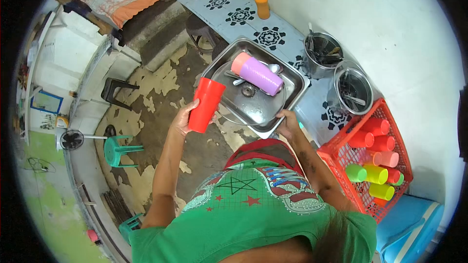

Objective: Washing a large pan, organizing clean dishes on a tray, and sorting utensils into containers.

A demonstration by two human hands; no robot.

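My left hand (185, 117) is wrapped around a tall red plastic cup (207, 105), held tilted beside the tray's left edge. With my right hand (287, 123) I grip the near right corner of a rectangular stainless steel tray (295, 80). Inside the tray lies a round clear lid (257, 112) with a knob (248, 90). A purple plastic cup (261, 76) rests on its side there, with a salmon-coloured cup (240, 63) protruding from its end. Metal spoons (274, 68) show partly from beneath the purple cup.
Right of me, a red plastic crate (331, 157) holds several coloured cups. Two metal pots (317, 68) (342, 96) with utensils stand along the patterned table (237, 31). An orange squeeze bottle (262, 6) is farther along. A green plastic stool (119, 151) stands on the floor at left.
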